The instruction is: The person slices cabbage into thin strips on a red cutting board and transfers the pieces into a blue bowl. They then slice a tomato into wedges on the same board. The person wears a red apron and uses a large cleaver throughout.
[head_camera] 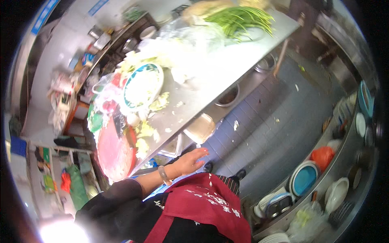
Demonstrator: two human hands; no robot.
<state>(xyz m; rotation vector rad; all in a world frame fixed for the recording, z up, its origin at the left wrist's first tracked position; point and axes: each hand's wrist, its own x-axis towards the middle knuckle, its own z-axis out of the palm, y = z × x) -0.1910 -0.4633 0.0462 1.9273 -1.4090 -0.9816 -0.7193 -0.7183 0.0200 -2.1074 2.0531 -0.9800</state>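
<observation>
My left hand [190, 161], with a bracelet on its wrist, hangs empty in front of the dark red apron [203, 197], fingers spread. It is just off the near edge of a stainless steel table [194, 100]. My right hand is out of view. On the table's left part lies a round pinkish chopping board [117, 148] with a dark thing at its upper edge. Pale yellow leaf pieces [142, 142] lie beside it. Behind stands a white and teal basin [161, 76] with pale, overexposed contents. A bundle of long green stalks [240, 21] rests at the far end, near clear plastic bags.
Under the table are a tan container [199, 129] and a metal bowl [228, 95]. A counter at the right bears a teal basin [304, 179], a red bag [323, 156] and a white bowl [337, 194]. Scraps lie on the tiled floor [261, 121].
</observation>
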